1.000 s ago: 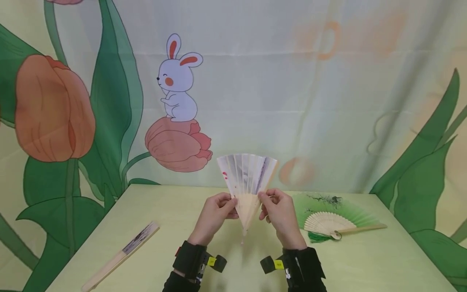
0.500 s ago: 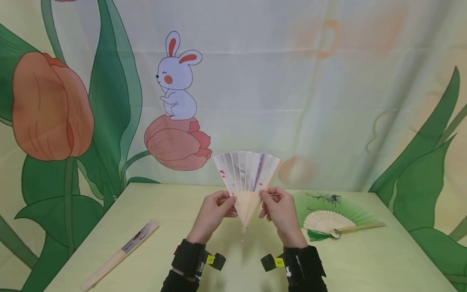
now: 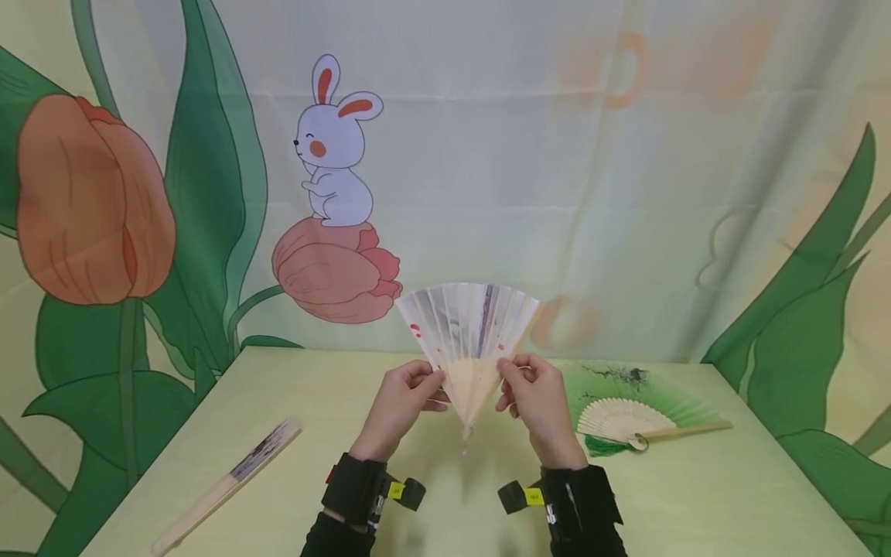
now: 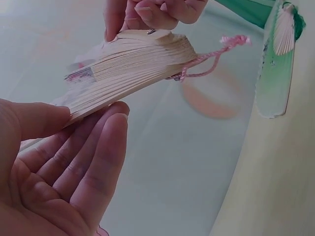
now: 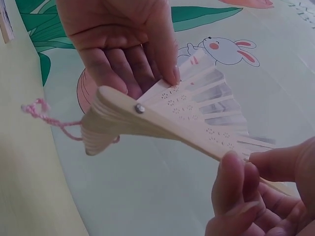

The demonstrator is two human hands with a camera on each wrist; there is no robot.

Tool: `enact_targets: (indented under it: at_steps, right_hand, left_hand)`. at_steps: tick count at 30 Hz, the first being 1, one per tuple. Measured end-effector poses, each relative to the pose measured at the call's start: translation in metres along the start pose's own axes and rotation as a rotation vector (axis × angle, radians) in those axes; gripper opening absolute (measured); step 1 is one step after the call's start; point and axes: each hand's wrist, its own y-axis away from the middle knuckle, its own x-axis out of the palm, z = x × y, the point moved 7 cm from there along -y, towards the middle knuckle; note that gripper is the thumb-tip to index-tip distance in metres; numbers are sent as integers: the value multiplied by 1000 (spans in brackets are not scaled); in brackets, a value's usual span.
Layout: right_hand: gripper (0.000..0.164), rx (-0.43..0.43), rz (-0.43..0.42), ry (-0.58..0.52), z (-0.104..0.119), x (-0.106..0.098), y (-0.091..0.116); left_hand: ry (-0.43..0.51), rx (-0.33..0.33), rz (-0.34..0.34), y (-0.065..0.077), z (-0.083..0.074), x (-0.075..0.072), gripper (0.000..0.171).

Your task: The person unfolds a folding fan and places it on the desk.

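Observation:
A partly spread folding fan, pale with grey and red print on its leaf, is held up over the table, its pivot end pointing down. My left hand pinches its left edge between thumb and fingers. On the opposite edge, my right hand pinches the outer rib with thumb and forefinger. In the right wrist view the pierced wooden ribs meet at a metal rivet. A pink cord loop hangs from the pivot end in the left wrist view.
A green folding fan with a green tassel lies spread at the right of the table. Another folding fan lies closed at the left. Behind the table hangs a printed cloth with a rabbit and tulips.
The held fan has spread wider, its left edge moving left and its right edge slightly right. Both hands keep their pinch, the left one shifting a little left.

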Motion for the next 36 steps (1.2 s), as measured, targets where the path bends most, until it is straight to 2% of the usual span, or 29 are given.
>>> enact_targets:
  at_steps: [19, 36]
  right_hand:
    - [20, -5, -17, -30, 1, -4, -2]
    - [19, 2, -28, -110, -3, -11, -5]
  left_hand:
    - [-22, -16, -32, -2, 3, -11, 25]
    - [15, -13, -49, -1, 1, -19, 22]
